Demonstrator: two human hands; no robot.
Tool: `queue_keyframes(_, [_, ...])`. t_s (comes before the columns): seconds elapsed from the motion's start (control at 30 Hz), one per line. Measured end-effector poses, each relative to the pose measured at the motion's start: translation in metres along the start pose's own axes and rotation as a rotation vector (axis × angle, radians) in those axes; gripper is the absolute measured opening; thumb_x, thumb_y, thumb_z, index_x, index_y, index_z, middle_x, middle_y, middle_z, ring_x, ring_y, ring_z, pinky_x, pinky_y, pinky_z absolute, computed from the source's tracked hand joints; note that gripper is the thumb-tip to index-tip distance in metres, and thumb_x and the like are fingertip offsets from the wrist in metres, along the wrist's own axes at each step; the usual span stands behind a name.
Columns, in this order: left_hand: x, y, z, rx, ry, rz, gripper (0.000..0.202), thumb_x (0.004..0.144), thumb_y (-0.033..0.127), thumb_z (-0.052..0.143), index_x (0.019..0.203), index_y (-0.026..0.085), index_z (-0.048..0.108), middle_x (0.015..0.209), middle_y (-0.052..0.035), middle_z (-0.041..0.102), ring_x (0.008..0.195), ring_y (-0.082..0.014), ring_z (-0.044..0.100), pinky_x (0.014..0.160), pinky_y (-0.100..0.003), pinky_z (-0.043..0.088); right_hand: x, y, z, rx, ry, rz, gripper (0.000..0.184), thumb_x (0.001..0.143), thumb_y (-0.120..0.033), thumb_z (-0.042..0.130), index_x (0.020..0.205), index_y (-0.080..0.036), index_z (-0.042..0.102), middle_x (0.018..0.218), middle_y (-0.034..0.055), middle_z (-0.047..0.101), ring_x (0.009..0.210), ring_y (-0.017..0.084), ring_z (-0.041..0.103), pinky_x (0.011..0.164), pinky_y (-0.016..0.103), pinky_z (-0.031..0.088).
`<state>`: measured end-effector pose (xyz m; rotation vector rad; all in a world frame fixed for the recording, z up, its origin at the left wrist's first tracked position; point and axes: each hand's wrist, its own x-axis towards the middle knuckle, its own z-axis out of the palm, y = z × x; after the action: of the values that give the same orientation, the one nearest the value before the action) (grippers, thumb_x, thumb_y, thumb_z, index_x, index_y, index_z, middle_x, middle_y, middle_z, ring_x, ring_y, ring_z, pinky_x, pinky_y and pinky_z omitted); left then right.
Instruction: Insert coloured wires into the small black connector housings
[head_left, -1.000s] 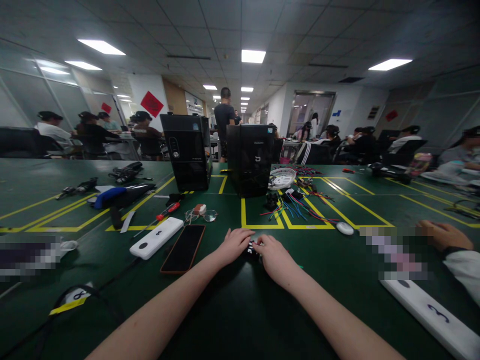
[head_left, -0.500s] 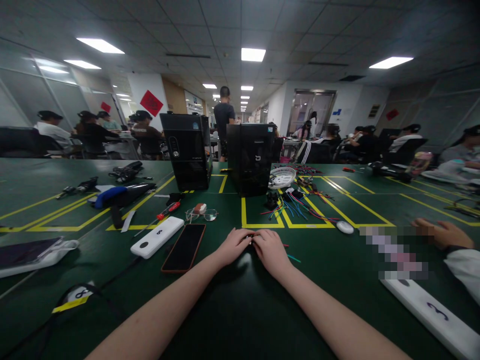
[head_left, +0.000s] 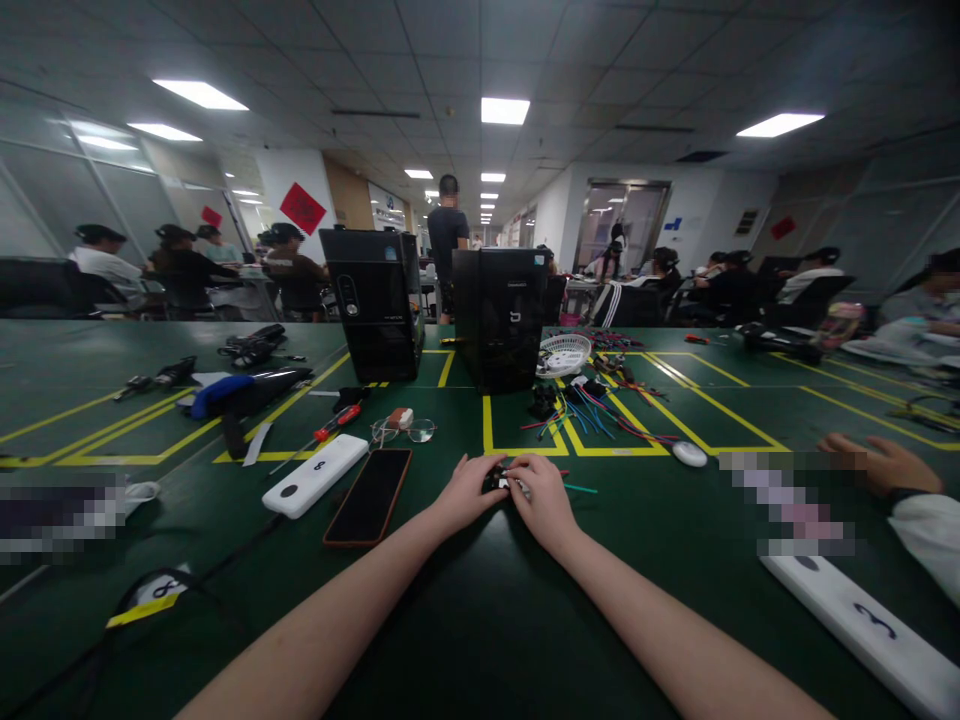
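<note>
Over the middle of the green table, my left hand (head_left: 465, 490) and my right hand (head_left: 543, 496) meet with their fingers closed around a small black-and-white part (head_left: 501, 482). Fingers cover most of this part, so its exact kind is hidden. A green wire (head_left: 582, 489) and the tip of a red one stick out past my right hand. To the left of my left hand lies a phone (head_left: 369, 497) with a dark screen and an orange-brown edge. Beyond my hands, a bundle of coloured wires (head_left: 585, 410) with black ends rests on the table.
Two black computer towers (head_left: 373, 305) stand ahead. Glasses (head_left: 412, 430), a red screwdriver (head_left: 337, 422), and a white power bank marked 8 (head_left: 319, 475) lie left. A white basket (head_left: 564, 355) and mouse-like white object (head_left: 689, 454) are right. Another person's hand (head_left: 877, 465) is at far right.
My fingers have shifted slightly around the small part, and more of its white area now shows. The green wire lies flatter and a little higher. The other person's hand has barely moved.
</note>
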<state>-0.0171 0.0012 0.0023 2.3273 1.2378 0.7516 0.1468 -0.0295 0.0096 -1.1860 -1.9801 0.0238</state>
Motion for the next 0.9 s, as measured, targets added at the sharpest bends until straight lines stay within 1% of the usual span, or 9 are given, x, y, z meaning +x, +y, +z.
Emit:
queue_keyframes(0.07, [0.0,0.0,0.001,-0.008,0.002,-0.005,0.052,0.077,0.028,0.061,0.125,0.025,0.043,0.127,-0.0071,0.052,0.119,-0.0249,0.046,0.106,-0.053,0.018,0.001,0.0,-0.003,0.04,0.048,0.03,0.014,0.082,-0.017,0.046,0.084,-0.019,0.06,0.092,0.0075,0.057,0.091,0.02,0.05,0.08,0.036,0.039])
queue_keyframes(0.13, [0.001,-0.002,0.002,-0.011,0.031,-0.02,0.053,0.076,0.028,0.062,0.126,0.023,0.043,0.127,-0.0081,0.052,0.118,-0.0252,0.046,0.106,-0.052,0.02,0.0,0.0,-0.009,0.057,0.039,0.026,0.014,0.082,-0.016,0.045,0.086,-0.019,0.059,0.094,0.0075,0.057,0.092,0.02,0.05,0.081,0.035,0.038])
queue_keyframes(0.27, [0.003,-0.006,0.003,0.0,0.131,-0.078,0.052,0.077,0.025,0.06,0.125,0.017,0.044,0.126,-0.0107,0.052,0.118,-0.0246,0.046,0.105,-0.046,0.026,-0.004,-0.003,-0.017,0.027,-0.18,-0.111,0.011,0.077,-0.016,0.053,0.084,-0.02,0.06,0.094,0.0053,0.057,0.092,0.019,0.05,0.081,0.034,0.037])
queue_keyframes(0.33, [0.004,-0.007,0.003,-0.003,0.132,-0.096,0.052,0.077,0.025,0.059,0.126,0.018,0.044,0.128,-0.0105,0.051,0.119,-0.0248,0.045,0.106,-0.047,0.025,-0.004,-0.003,-0.017,0.0,-0.209,-0.13,0.014,0.076,-0.019,0.056,0.089,-0.021,0.061,0.096,0.0054,0.057,0.094,0.02,0.05,0.082,0.035,0.036])
queue_keyframes(0.4, [0.003,-0.005,0.001,-0.008,0.11,-0.105,0.053,0.077,0.027,0.06,0.127,0.019,0.044,0.129,-0.0104,0.05,0.12,-0.0261,0.044,0.106,-0.049,0.023,-0.003,0.001,-0.014,-0.031,-0.152,-0.083,0.021,0.078,-0.02,0.054,0.098,-0.021,0.059,0.098,0.0064,0.057,0.094,0.02,0.05,0.082,0.035,0.036])
queue_keyframes(0.47, [0.002,-0.003,0.0,-0.019,0.083,-0.088,0.055,0.076,0.027,0.061,0.127,0.021,0.043,0.129,-0.0098,0.05,0.121,-0.0264,0.044,0.106,-0.05,0.021,-0.001,0.006,-0.01,-0.071,-0.102,-0.026,0.023,0.079,-0.016,0.051,0.101,-0.02,0.058,0.097,0.0069,0.057,0.093,0.02,0.049,0.081,0.035,0.036])
queue_keyframes(0.57, [0.0,0.0,-0.002,-0.042,0.046,-0.039,0.058,0.075,0.028,0.062,0.129,0.022,0.041,0.125,-0.0085,0.054,0.116,-0.025,0.048,0.107,-0.051,0.019,0.001,0.013,-0.006,-0.127,-0.116,0.008,0.022,0.078,-0.011,0.049,0.096,-0.02,0.06,0.092,0.0062,0.058,0.091,0.021,0.049,0.079,0.035,0.035])
queue_keyframes(0.73, [0.001,0.0,-0.001,-0.062,0.027,-0.029,0.061,0.074,0.027,0.064,0.129,0.023,0.04,0.119,-0.0074,0.057,0.114,-0.0253,0.05,0.106,-0.052,0.02,0.001,0.015,-0.003,-0.145,-0.115,0.025,0.013,0.08,-0.012,0.048,0.083,-0.019,0.059,0.087,0.0054,0.058,0.087,0.02,0.049,0.076,0.033,0.035])
queue_keyframes(0.9, [0.002,0.0,0.0,-0.07,0.045,-0.049,0.062,0.072,0.026,0.065,0.129,0.023,0.041,0.118,-0.0078,0.058,0.113,-0.0263,0.05,0.105,-0.053,0.02,0.004,0.013,-0.007,-0.072,0.032,0.085,0.013,0.083,-0.014,0.043,0.085,-0.018,0.055,0.087,0.0061,0.056,0.087,0.02,0.049,0.076,0.033,0.036])
